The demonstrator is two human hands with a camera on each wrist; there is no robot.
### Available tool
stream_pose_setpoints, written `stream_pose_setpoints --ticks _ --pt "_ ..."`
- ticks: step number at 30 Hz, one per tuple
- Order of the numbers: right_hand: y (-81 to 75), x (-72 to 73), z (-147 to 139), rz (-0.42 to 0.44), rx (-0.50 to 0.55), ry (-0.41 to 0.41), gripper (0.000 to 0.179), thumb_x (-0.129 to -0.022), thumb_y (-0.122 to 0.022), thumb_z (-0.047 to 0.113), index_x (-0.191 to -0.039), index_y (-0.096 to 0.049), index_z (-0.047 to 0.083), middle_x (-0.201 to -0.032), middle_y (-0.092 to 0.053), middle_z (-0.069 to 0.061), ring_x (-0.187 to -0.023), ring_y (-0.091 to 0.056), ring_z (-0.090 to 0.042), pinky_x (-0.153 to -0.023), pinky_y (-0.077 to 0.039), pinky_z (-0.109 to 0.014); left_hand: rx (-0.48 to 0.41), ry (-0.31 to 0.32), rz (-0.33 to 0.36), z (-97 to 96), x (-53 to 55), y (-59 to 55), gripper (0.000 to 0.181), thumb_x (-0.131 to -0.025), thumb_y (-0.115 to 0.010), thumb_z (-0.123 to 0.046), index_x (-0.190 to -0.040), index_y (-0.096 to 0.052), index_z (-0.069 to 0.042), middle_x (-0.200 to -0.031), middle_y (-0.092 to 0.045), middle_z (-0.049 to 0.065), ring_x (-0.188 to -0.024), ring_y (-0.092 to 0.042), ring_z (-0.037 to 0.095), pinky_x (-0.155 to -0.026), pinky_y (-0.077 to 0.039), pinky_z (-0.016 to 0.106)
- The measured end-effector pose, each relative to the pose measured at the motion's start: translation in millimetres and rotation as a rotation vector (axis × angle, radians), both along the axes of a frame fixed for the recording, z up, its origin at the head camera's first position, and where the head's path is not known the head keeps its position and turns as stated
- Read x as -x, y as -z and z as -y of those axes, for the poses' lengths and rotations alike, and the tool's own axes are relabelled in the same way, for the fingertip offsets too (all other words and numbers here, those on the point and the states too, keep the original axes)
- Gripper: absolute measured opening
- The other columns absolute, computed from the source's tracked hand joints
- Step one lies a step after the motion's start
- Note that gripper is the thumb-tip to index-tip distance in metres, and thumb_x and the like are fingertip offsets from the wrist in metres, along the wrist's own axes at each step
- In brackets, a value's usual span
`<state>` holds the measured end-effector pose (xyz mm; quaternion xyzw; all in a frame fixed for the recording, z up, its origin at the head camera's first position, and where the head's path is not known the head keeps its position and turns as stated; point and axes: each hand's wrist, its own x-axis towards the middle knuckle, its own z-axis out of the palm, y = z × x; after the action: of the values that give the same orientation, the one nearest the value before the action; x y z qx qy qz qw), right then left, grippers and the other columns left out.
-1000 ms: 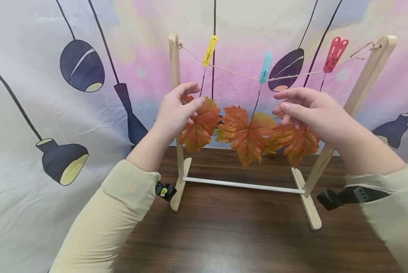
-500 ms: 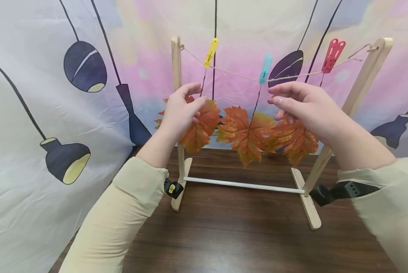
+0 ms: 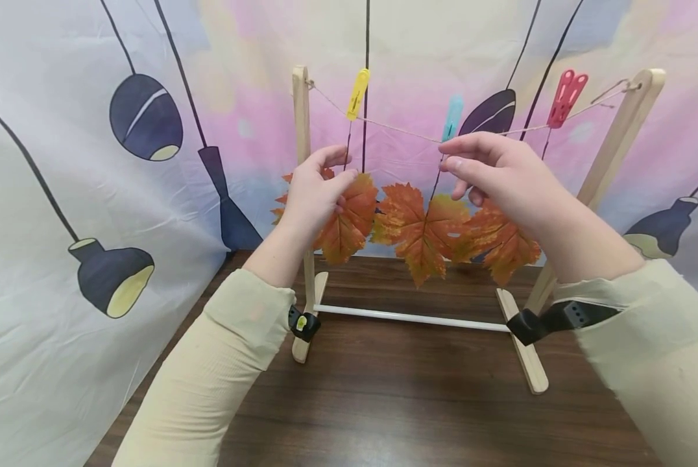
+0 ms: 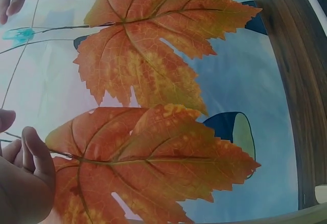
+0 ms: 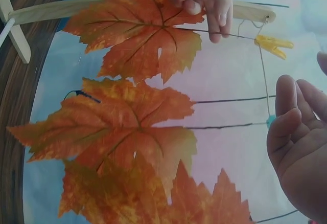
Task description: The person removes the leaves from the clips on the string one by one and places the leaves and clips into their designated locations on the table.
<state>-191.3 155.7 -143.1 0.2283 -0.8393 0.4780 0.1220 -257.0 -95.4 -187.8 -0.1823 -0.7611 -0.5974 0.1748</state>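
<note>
Three orange artificial maple leaves hang by dark stems from a string. A yellow clothespin grips the stem of the left leaf, a teal clothespin the middle leaf, and a red clothespin the right leaf. My left hand is at the left leaf's stem, fingers loosely bent, thumb and forefinger apart. Just under the teal clothespin, my right hand has its fingertips at the middle stem, thumb and forefinger separated. It partly covers the right leaf and the string.
Two wooden posts, the left post and right post, carry the string. A white rod joins their wooden feet on the dark wooden table. Behind hangs a cloth backdrop with painted lamps.
My right hand has moved left and slightly up, from in front of the right leaf to the middle stem below the teal clothespin. My left hand has shifted slightly right.
</note>
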Motion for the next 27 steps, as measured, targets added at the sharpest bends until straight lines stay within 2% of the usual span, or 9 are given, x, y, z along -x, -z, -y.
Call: stream_pose_setpoints --ticks 4,7,10,17,20,27 --pt "-4.1 0.5 6 0.012 0.025 -0.005 0.041 -0.091 -0.061 0.035 -0.125 -0.056 0.011 -0.090 -0.062 -0.009 -0.065 -0.052 -0.019 -0.054 -0.043 -0.025 -0.047 -0.004 -0.011 -1.9 1.8 1.0 0.036 -0.092 -0.061 -0.020 -0.127 -0.056 -0.016 -0.113 -0.059 -0.004 -0.056 -0.049 0.019 -0.050 -0.046 0.025" --pt "-7.7 1.2 11 0.014 0.043 -0.018 0.040 -0.092 -0.060 0.033 -0.125 -0.056 0.011 -0.090 -0.062 -0.009 -0.065 -0.052 -0.019 -0.055 -0.043 -0.025 -0.082 -0.015 -0.019 -2.8 2.5 1.7 0.031 -0.092 -0.060 -0.014 -0.123 -0.059 -0.013 -0.109 -0.060 -0.001 -0.052 -0.045 0.016 -0.047 -0.041 0.024" --pt "-11.2 1.8 14 0.005 0.047 -0.027 0.037 -0.094 -0.057 0.032 -0.125 -0.056 0.011 -0.094 -0.062 -0.010 -0.066 -0.052 -0.019 -0.056 -0.043 -0.024 -0.105 -0.025 -0.020 -2.7 2.4 2.1 0.029 -0.092 -0.059 -0.012 -0.121 -0.060 -0.011 -0.108 -0.061 0.002 -0.051 -0.044 0.016 -0.045 -0.039 0.023" --pt "-16.7 4.3 23 -0.018 0.073 -0.046 0.037 -0.095 -0.055 0.029 -0.126 -0.057 0.009 -0.113 -0.060 -0.010 -0.069 -0.057 -0.018 -0.058 -0.044 -0.022 -0.139 -0.029 -0.041 -3.9 4.0 3.5 0.030 -0.092 -0.055 -0.003 -0.121 -0.060 -0.010 -0.106 -0.060 0.006 -0.050 -0.042 0.014 -0.045 -0.038 0.022" --pt "-19.2 5.8 27 -0.023 0.086 -0.047 0.037 -0.095 -0.055 0.028 -0.126 -0.056 0.008 -0.113 -0.060 -0.010 -0.069 -0.058 -0.017 -0.058 -0.045 -0.021 -0.154 -0.035 -0.057 -5.0 4.5 3.6 0.028 -0.092 -0.055 -0.002 -0.119 -0.060 -0.008 -0.101 -0.060 0.007 -0.050 -0.042 0.015 -0.046 -0.039 0.022" --pt "-26.1 13.6 42 -0.007 0.224 -0.060 0.033 -0.095 -0.056 0.021 -0.124 -0.056 0.005 -0.110 -0.060 -0.011 -0.067 -0.059 -0.014 -0.053 -0.043 -0.019 -0.179 -0.042 -0.065 -3.0 6.2 5.1 0.023 -0.091 -0.059 -0.005 -0.114 -0.061 -0.004 -0.096 -0.061 0.009 -0.049 -0.042 0.014 -0.047 -0.039 0.023"
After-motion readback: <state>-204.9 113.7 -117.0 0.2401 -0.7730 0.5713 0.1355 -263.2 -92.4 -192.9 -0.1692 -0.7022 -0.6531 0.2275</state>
